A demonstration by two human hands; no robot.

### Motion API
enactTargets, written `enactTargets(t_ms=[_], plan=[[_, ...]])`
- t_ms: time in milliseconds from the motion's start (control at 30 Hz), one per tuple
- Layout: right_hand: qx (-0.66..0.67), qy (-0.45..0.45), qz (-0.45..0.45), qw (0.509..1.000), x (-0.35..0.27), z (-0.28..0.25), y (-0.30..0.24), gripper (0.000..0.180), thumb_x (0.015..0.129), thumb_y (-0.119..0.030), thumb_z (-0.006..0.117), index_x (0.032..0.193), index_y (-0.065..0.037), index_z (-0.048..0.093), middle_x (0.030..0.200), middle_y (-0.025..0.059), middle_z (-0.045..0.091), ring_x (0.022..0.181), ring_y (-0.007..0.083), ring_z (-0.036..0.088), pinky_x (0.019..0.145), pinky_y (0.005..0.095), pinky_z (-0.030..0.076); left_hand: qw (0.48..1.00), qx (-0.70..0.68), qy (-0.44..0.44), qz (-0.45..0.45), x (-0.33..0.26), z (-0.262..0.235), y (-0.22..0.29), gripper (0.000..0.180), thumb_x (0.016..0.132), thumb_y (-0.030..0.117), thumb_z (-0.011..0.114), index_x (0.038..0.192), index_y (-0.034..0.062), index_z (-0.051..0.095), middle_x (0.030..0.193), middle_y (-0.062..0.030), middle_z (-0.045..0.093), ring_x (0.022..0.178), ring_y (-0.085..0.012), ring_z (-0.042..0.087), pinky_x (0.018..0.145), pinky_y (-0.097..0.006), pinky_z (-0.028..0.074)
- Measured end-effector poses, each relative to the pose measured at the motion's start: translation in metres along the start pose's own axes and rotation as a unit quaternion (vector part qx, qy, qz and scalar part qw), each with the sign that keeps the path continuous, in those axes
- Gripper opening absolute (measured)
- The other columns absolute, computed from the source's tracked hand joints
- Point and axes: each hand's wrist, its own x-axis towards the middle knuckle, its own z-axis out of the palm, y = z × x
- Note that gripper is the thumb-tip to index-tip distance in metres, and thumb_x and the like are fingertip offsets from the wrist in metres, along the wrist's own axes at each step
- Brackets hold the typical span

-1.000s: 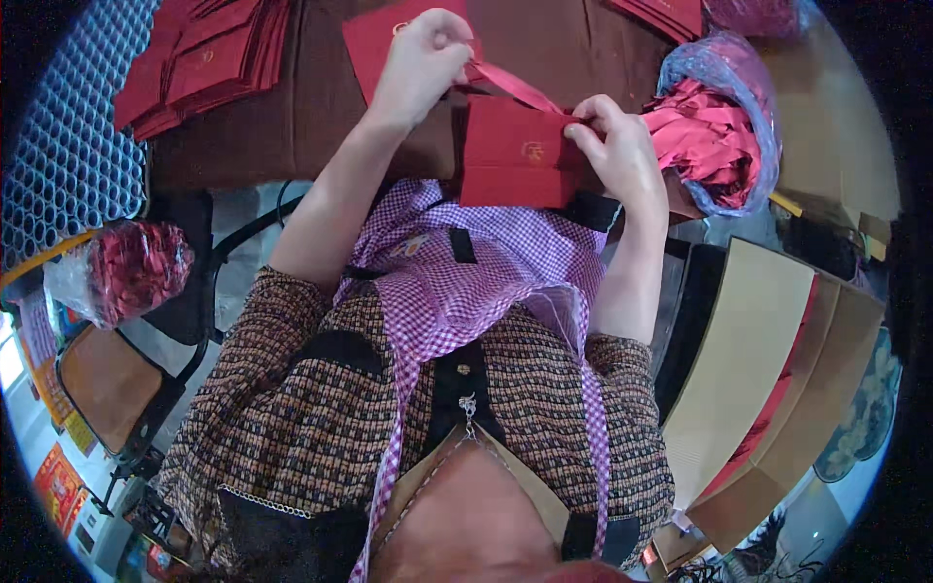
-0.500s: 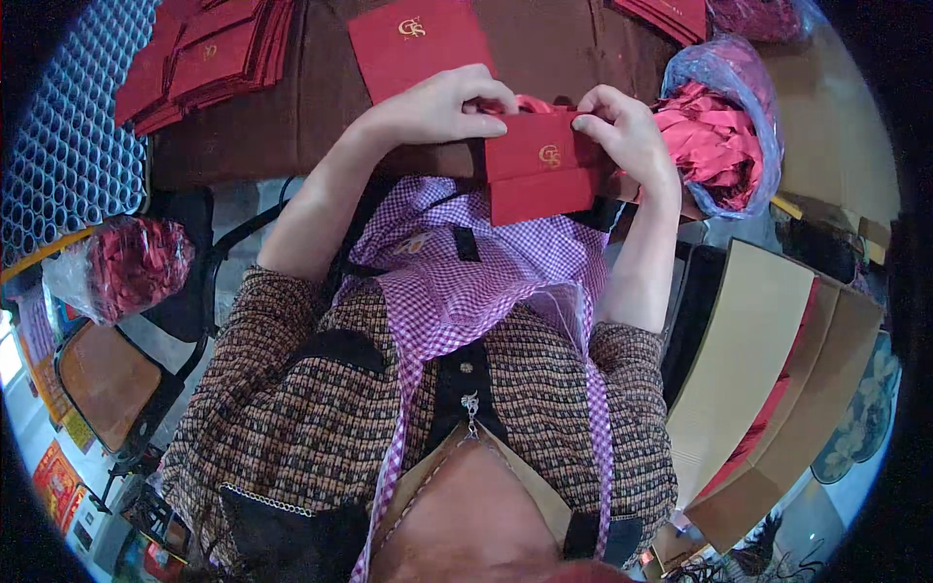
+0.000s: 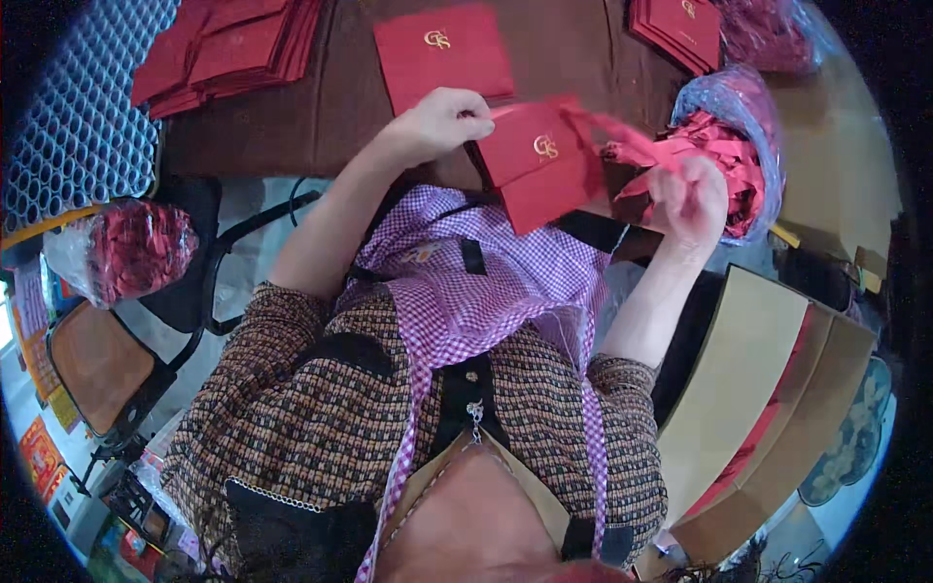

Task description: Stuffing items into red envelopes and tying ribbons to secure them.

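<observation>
My left hand (image 3: 442, 126) pinches the upper left corner of a flat red paper bag (image 3: 533, 180) with a gold emblem and a crease across it. The bag is tilted at the table's near edge, over my lap. From its top edge a red ribbon (image 3: 622, 141) stretches right, toward my right hand (image 3: 692, 199). That hand is smeared by motion, with its fingers drawn together at the ribbon's end. Beside it, a clear plastic bag (image 3: 773, 126) holds a heap of loose red ribbons (image 3: 734, 160). Another flat red bag (image 3: 442, 63) lies just beyond my left hand.
Stacks of red bags lie at the far left (image 3: 233, 49) and far right (image 3: 675, 34) of the brown-covered table (image 3: 340, 78). A cardboard box (image 3: 826, 408) stands at my right. On my left are a wrapped red bundle (image 3: 146, 248) and a chair (image 3: 102, 364).
My right hand has left the bag's right edge and moved right and toward me, drawing the ribbon out. The bag has tilted, still in my left hand. The view has shifted slightly.
</observation>
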Motion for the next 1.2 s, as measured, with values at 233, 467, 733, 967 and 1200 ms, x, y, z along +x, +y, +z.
enactTargets(t_ms=[233, 467, 733, 967, 1200], plan=[[0.085, 0.135, -0.091, 0.983, -0.009, 0.012, 0.006, 0.034, 0.084, 0.005, 0.054, 0.117, 0.001, 0.057, 0.093, 0.0122, 0.063, 0.085, 0.0198, 0.058, 0.083, 0.0332, 0.046, 0.999, -0.008, -0.008, -0.032, 0.006, 0.004, 0.001, 0.014, 0.085, 0.012, 0.063, 0.09, -0.0004, 0.061, 0.079, 0.0032, 0.056, 0.076, -0.0059, 0.05, 0.067, -0.022, 0.042], [-0.537, 0.067, -0.111, 0.833, 0.01, 0.083, 0.033, 0.021, 0.076, 0.008, 0.057, 0.095, 0.003, 0.066, 0.106, 0.0121, 0.063, 0.098, 0.0221, 0.06, 0.091, 0.0337, 0.044, 0.999, -0.028, 0.004, -0.041, 0.007, 0.011, -0.001, 0.013, 0.086, 0.012, 0.063, 0.09, -0.0007, 0.061, 0.076, 0.0047, 0.053, 0.072, -0.0047, 0.048, 0.064, -0.021, 0.041], [-0.578, 0.158, 0.04, 0.8, 0.022, 0.093, 0.089, 0.014, 0.077, -0.006, 0.067, 0.09, 0.0, 0.066, 0.085, 0.0099, 0.068, 0.084, 0.0191, 0.063, 0.075, 0.0297, 0.049, 1.0, -0.012, 0.005, -0.013, 0.009, 0.015, -0.005, 0.017, 0.085, 0.013, 0.064, 0.096, -0.0008, 0.063, 0.076, 0.005, 0.053, 0.072, -0.0047, 0.048, 0.064, -0.021, 0.041], [-0.679, 0.134, -0.013, 0.722, 0.024, 0.086, 0.109, 0.011, 0.076, -0.01, 0.068, 0.084, -0.002, 0.067, 0.082, 0.012, 0.066, 0.082, 0.0286, 0.061, 0.074, 0.0381, 0.048, 0.999, 0.033, 0.016, -0.006, 0.01, 0.021, -0.001, 0.024, 0.079, 0.014, 0.071, 0.097, -0.0006, 0.065, 0.076, 0.0026, 0.054, 0.073, -0.0067, 0.05, 0.066, -0.023, 0.044], [-0.699, 0.132, 0.017, 0.703, 0.026, 0.089, 0.108, 0.013, 0.079, -0.015, 0.065, 0.082, -0.002, 0.065, 0.082, 0.0149, 0.065, 0.082, 0.0322, 0.062, 0.073, 0.0419, 0.048, 0.991, 0.096, 0.087, 0.016, 0.013, 0.03, -0.012, 0.024, 0.074, 0.013, 0.073, 0.092, -0.0004, 0.066, 0.081, -0.0016, 0.056, 0.074, -0.0093, 0.052, 0.067, -0.025, 0.045]])
